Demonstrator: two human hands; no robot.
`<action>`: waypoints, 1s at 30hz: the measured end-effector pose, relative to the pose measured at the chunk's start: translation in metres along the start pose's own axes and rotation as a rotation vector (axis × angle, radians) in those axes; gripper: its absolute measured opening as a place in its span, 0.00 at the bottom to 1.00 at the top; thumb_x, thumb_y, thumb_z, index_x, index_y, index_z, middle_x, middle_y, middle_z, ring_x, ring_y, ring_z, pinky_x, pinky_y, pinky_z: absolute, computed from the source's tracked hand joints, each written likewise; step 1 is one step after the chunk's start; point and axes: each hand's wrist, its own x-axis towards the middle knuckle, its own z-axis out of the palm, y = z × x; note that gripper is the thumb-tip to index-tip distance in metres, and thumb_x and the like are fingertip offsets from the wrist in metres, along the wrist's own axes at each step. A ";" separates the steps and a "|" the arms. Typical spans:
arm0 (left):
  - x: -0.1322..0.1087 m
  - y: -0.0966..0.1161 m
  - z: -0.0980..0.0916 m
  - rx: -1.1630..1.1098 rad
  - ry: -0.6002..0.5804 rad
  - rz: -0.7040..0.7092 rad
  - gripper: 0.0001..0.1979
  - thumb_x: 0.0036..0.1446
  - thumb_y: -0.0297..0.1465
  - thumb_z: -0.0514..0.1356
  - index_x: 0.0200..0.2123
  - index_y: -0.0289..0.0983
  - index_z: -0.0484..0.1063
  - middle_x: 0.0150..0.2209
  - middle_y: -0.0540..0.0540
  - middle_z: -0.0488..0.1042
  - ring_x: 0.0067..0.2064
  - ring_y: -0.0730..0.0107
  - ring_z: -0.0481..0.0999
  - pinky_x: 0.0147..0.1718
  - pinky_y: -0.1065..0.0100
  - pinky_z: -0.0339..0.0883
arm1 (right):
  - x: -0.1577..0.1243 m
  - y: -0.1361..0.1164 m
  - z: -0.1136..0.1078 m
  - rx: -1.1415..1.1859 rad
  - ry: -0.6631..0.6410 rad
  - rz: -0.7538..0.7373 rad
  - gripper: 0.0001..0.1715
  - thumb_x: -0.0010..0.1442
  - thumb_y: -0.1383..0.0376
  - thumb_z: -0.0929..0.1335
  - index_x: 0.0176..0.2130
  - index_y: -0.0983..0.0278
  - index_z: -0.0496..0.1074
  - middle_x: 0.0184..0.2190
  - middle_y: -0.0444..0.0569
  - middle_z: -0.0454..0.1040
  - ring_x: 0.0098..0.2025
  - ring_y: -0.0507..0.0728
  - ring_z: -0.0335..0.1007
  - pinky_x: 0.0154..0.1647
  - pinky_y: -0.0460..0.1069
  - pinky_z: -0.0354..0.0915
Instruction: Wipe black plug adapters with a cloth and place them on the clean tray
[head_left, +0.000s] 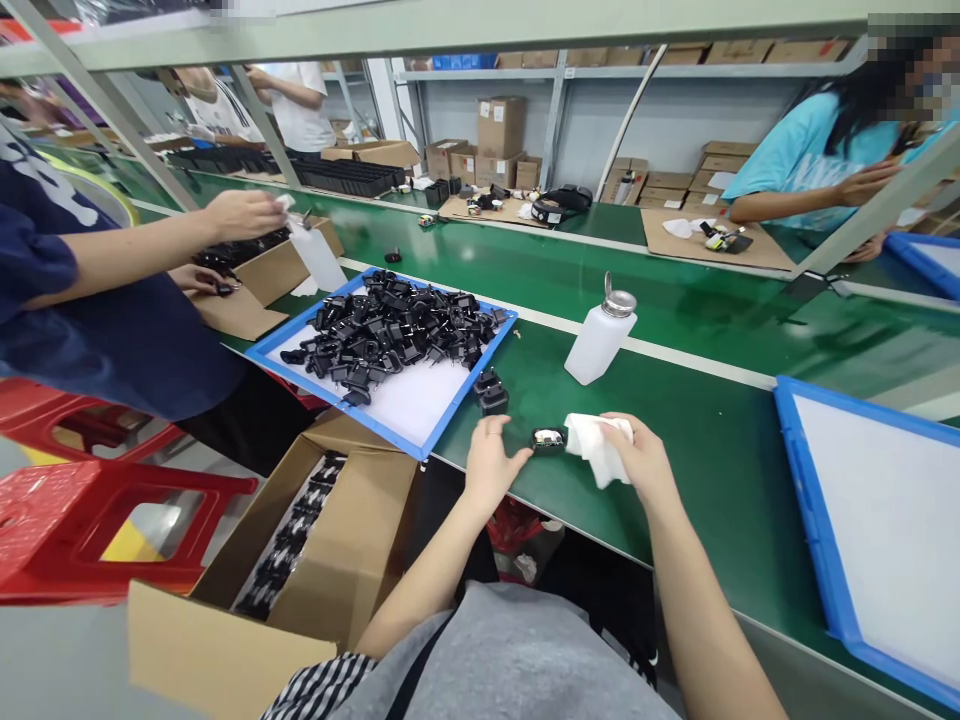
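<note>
My left hand (491,462) pinches a small black plug part (548,438) just above the green table. My right hand (637,458) grips a crumpled white cloth (598,446) that touches the part's right end. Two more black plug parts (490,391) lie on the table just beyond my left hand. A blue-rimmed white tray (409,405) heaped with several black plug parts (394,325) sits to the left. A white dispenser bottle (598,335) with a metal top stands beyond my hands.
A second blue-rimmed tray (817,530) lies at the right. An open cardboard box (330,545) with black parts stands below the table edge. A person's sleeve (90,300) and hand with another bottle are at left, near red stools (97,510). Other people work across the green table.
</note>
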 end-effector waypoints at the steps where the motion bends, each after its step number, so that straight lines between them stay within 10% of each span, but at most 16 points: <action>1: 0.001 -0.004 -0.003 0.002 0.104 -0.044 0.23 0.41 0.30 0.60 0.42 0.32 0.59 0.43 0.40 0.61 0.43 0.66 0.65 0.40 0.66 0.61 | 0.004 0.004 -0.003 -0.065 0.029 0.009 0.23 0.46 0.56 0.60 0.40 0.65 0.64 0.37 0.53 0.69 0.38 0.61 0.65 0.36 0.54 0.61; 4: 0.011 -0.012 -0.008 0.036 0.224 -0.137 0.26 0.41 0.31 0.60 0.44 0.30 0.56 0.44 0.37 0.59 0.43 0.64 0.64 0.41 0.65 0.61 | 0.009 0.017 -0.007 -0.202 0.167 -0.029 0.35 0.44 0.55 0.61 0.49 0.70 0.56 0.47 0.59 0.62 0.48 0.65 0.56 0.46 0.59 0.53; 12: 0.030 -0.008 -0.007 0.144 0.104 -0.229 0.16 0.44 0.35 0.57 0.36 0.33 0.62 0.34 0.42 0.68 0.41 0.59 0.67 0.37 0.62 0.61 | 0.010 0.035 0.001 -0.110 0.157 -0.043 0.31 0.47 0.54 0.58 0.48 0.67 0.55 0.47 0.58 0.60 0.50 0.61 0.55 0.47 0.57 0.54; 20: 0.010 0.006 -0.030 -0.982 -0.034 -0.197 0.23 0.45 0.39 0.55 0.45 0.40 0.52 0.29 0.50 0.68 0.22 0.74 0.71 0.14 0.76 0.58 | 0.005 0.033 -0.003 0.077 0.255 -0.009 0.24 0.46 0.55 0.60 0.43 0.63 0.60 0.43 0.54 0.65 0.47 0.60 0.60 0.44 0.57 0.57; 30: 0.000 0.029 -0.050 -1.149 0.118 -0.221 0.19 0.40 0.40 0.59 0.33 0.39 0.57 0.17 0.57 0.65 0.11 0.79 0.63 0.07 0.80 0.50 | 0.004 0.039 -0.003 0.148 0.273 -0.004 0.22 0.45 0.56 0.61 0.40 0.63 0.63 0.41 0.53 0.67 0.45 0.59 0.61 0.45 0.57 0.57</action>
